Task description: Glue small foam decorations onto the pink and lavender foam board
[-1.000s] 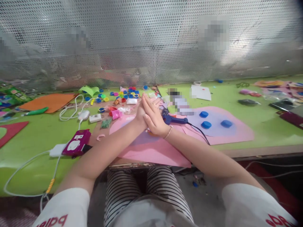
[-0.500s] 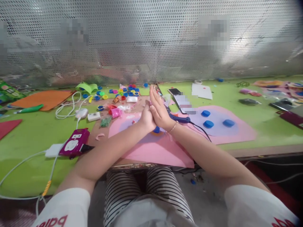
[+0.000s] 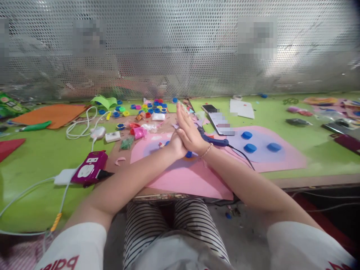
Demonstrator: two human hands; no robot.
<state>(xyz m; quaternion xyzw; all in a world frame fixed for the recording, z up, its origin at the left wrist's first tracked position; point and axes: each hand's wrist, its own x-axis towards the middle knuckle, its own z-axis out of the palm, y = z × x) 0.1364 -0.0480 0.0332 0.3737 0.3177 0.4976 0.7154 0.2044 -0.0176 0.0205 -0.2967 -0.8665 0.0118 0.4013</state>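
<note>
My left hand (image 3: 178,145) and my right hand (image 3: 192,135) are pressed palm to palm above the pink sheet (image 3: 180,180). The right fingers point forward, straight and side by side. Most of the left fingers lie hidden behind the right hand, though its palm looks flat. Whether anything small sits between the palms cannot be seen. Beneath them, a blue bottle cap (image 3: 188,154) shows on the sheet's purple patch. Just right of my right hand lies a dark blue hot glue gun (image 3: 215,141) with a black cord.
A second pink sheet (image 3: 292,161) carries several blue caps (image 3: 250,148). Behind the glue gun lies a phone (image 3: 221,123). Loose coloured caps (image 3: 150,111) are scattered at the back. To the left are a purple socket block (image 3: 90,168), white cables and orange sheets (image 3: 56,115). Perforated metal (image 3: 180,48) closes the far side.
The hands stay pressed together; the right hand has shifted very slightly against the left. The whole view has moved a little. Nothing on the table has been picked up.
</note>
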